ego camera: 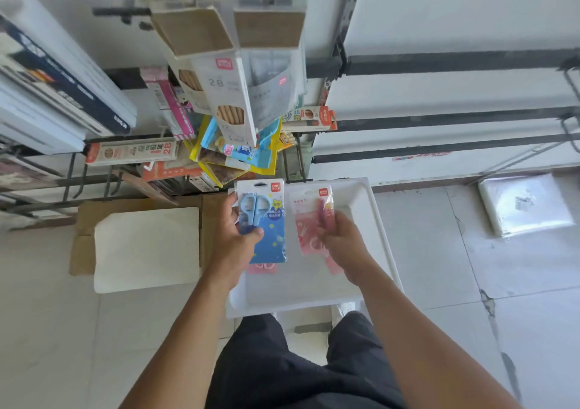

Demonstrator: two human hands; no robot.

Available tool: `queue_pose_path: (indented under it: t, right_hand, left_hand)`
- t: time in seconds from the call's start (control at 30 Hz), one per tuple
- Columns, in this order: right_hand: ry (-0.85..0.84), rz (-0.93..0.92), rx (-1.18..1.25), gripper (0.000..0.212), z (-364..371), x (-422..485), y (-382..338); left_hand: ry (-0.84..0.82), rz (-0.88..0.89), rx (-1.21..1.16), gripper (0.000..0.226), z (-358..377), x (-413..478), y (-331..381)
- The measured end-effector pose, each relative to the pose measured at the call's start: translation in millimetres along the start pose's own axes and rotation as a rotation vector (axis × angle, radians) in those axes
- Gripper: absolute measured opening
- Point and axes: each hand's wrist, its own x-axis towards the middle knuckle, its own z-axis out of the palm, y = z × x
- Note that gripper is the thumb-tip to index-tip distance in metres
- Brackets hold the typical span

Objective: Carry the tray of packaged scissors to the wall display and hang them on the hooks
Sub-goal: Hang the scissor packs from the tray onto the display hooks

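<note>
Fingers (251,233) of each hand pinch glossy flat packs (blue pack (268,220) left, pink pack (309,220) right) over white tray (381,236).

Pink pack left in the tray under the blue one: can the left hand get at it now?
Probably not: the left hand is shut on the blue scissors pack, which covers most of the pink pack in the tray.

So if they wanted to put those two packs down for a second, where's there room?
The tray is mostly bare along its right side and near edge, right of the pink pack. The white board on the cardboard box, left of the left hand, is bare too. The racks above are crowded with hanging packs.
</note>
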Motion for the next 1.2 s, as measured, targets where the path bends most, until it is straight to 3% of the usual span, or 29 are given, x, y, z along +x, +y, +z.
queue_pose_path:
  t: [0.2, 0.43, 0.83, 0.93, 1.2]
  right_hand:
    - [0.094, -0.214, 0.068, 0.022, -32, -51, -67]
    - [0.139, -0.433, 0.195, 0.022, -94, -99, -130]
    - [-0.034, -0.712, 0.296, 0.018, -248, -185, -211]
    - [-0.063, -0.815, 0.296, 0.017, -272, -205, -234]
    - [-0.094, -1.024, 0.324, 0.051, -307, -244, -304]
  left_hand:
    - [-0.120, 0.145, -0.085, 0.052, 13, -28, 69]
    - [-0.104, 0.328, -0.171, 0.061, 53, -69, 148]
    - [0.006, 0.685, -0.276, 0.048, 187, -180, 227]
    - [0.033, 0.757, -0.306, 0.054, 211, -204, 246]
    - [0.081, 0.972, -0.329, 0.049, 244, -244, 327]
